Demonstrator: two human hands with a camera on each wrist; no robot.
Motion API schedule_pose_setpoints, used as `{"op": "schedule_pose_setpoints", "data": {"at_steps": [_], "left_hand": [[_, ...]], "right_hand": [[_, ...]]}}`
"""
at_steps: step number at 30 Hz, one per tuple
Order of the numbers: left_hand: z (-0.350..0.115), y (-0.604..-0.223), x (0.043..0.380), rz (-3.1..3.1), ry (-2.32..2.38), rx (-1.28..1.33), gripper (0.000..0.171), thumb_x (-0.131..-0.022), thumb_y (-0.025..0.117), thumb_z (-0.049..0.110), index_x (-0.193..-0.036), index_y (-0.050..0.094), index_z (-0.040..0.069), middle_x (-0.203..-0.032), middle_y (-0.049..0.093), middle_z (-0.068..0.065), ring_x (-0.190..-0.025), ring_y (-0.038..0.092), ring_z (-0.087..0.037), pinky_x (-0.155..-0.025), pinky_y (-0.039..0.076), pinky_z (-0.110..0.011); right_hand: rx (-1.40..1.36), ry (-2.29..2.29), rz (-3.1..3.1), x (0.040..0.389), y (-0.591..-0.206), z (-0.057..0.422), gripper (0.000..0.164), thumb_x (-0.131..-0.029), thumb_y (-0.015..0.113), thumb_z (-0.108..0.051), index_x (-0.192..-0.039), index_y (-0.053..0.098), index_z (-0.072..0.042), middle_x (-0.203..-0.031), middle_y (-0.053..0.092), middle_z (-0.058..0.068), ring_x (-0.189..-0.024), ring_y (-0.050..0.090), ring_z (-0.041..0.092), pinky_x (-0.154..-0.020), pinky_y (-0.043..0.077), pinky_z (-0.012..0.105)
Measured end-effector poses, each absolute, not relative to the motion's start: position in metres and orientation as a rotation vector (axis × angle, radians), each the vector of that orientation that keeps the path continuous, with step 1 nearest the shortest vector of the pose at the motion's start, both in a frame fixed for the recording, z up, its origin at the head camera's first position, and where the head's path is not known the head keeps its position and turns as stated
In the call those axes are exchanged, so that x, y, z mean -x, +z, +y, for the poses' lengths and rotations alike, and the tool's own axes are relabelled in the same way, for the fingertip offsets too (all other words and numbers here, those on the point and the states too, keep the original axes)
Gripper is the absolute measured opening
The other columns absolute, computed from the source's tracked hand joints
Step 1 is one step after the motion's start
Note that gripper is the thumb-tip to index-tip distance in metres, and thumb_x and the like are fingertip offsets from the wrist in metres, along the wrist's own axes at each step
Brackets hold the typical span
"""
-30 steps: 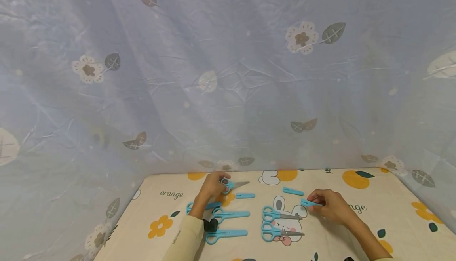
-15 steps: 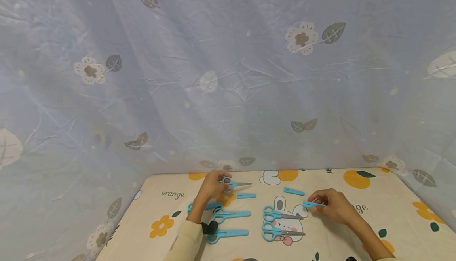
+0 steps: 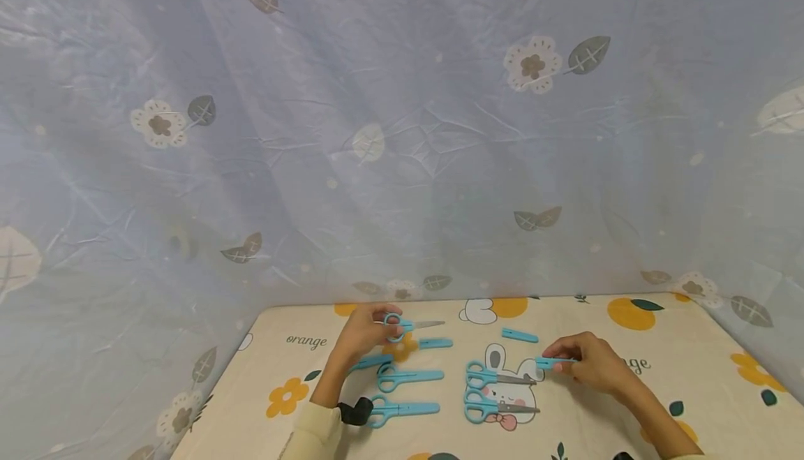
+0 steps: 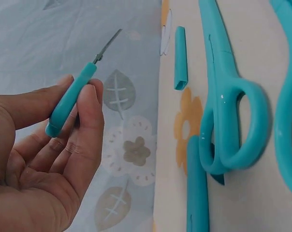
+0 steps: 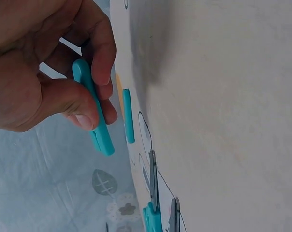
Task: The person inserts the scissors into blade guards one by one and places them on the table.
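Observation:
My left hand [image 3: 359, 336] pinches a pair of light-blue scissors [image 4: 71, 104] by the handle between thumb and fingers. In the head view the grey blades of these scissors point right, bare. The left wrist view shows them edge-on, tilted up. To the right, my right hand [image 3: 595, 364] pinches a blue blade cover [image 5: 102, 133] between thumb and fingertips, held above the tablecloth. Its free end points left, toward the scissors. Near the left hand lies another blade cover [image 3: 436, 343], and a further cover [image 3: 520, 335] lies up and left of the right hand.
Two bare-bladed scissors, the upper pair [image 3: 482, 375] and the lower pair [image 3: 480, 405], lie in the middle on the printed tablecloth [image 3: 584, 418]. Left of them are covered scissors, one middle pair [image 3: 411, 376] and one front pair [image 3: 408, 410]. A patterned curtain [image 3: 402, 188] hangs behind.
My left wrist has shifted left, and the left hand has turned somewhat, still holding the scissors. My right hand has moved slightly right with the blade cover.

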State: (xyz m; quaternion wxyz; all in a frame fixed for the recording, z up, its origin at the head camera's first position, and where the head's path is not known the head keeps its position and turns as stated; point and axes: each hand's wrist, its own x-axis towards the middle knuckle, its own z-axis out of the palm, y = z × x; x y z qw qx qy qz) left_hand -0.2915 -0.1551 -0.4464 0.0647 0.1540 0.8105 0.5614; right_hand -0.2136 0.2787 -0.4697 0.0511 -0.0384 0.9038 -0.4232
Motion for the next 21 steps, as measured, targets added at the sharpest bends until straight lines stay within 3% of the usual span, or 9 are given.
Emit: {"op": "schedule_pose_setpoints", "data": {"at_steps": [9,14,21], "left_hand": [[-0.164,-0.435,0.272,2.366,1.733,-0.418,0.035,-0.097,0.079,0.008,-0.130,0.070,0.000,-0.109,0.073,-0.015,-0.091,0.078,-0.024,-0.084,0.069,-0.051],[-0.167,-0.434,0.264,2.331,1.749,-0.397,0.035,-0.096,0.080,0.007,-0.129,0.071,-0.001,-0.106,0.073,-0.013,-0.090,0.078,-0.022,-0.084,0.069,-0.055],[-0.169,-0.435,0.256,2.229,1.778,-0.390,0.037,-0.096,0.080,0.005,-0.131,0.069,-0.003,-0.105,0.070,-0.013,-0.087,0.076,-0.020,-0.084,0.069,-0.054]], "right_hand": [[0.146,-1.467,2.503,0.206,-0.472,0.286,0.024,-0.098,0.072,-0.002,-0.120,0.076,0.005,-0.092,0.069,0.004,-0.072,0.055,0.016,-0.057,0.049,0.024],[0.130,-1.496,2.420,0.202,-0.472,0.289,0.031,-0.098,0.075,-0.008,-0.125,0.074,0.005,-0.097,0.073,0.002,-0.076,0.057,0.017,-0.060,0.053,0.026],[0.165,-1.550,2.319,0.195,-0.472,0.293,0.039,-0.098,0.077,-0.013,-0.131,0.071,0.006,-0.099,0.075,0.003,-0.070,0.055,0.012,-0.058,0.051,0.024]]}}
